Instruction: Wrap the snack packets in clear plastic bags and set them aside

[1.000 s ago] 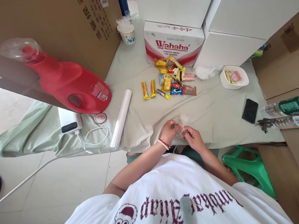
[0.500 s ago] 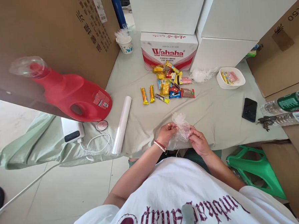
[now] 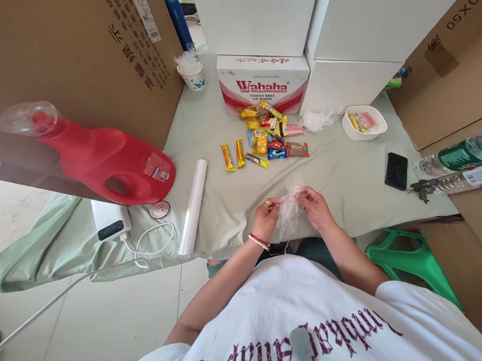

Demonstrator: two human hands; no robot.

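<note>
A crumpled clear plastic bag (image 3: 290, 216) hangs between my two hands near the table's front edge. My left hand (image 3: 268, 218) pinches its left side between thumb and fingers. On the other side, my right hand (image 3: 314, 204) is closed on the bag's upper right part. The bag looks thin and bunched; whether anything lies inside it I cannot tell. Beyond my hands lies a pile of wrapped snacks (image 3: 262, 141), with two yellow snack bars (image 3: 234, 155) side by side at its left.
Left: a roll of plastic film (image 3: 194, 207), a red jug (image 3: 114, 160), a white power bank (image 3: 110, 219) with its cable. Behind: a Wahaha carton (image 3: 263, 85). Right: a white bowl (image 3: 365, 132) holding snacks, a black phone (image 3: 396, 171), plastic bottles (image 3: 458, 158).
My right hand has moved up and slightly left along the bag, with its fingers now nearer my left hand. The bag hangs lower and looser. The whole view has shifted slightly.
</note>
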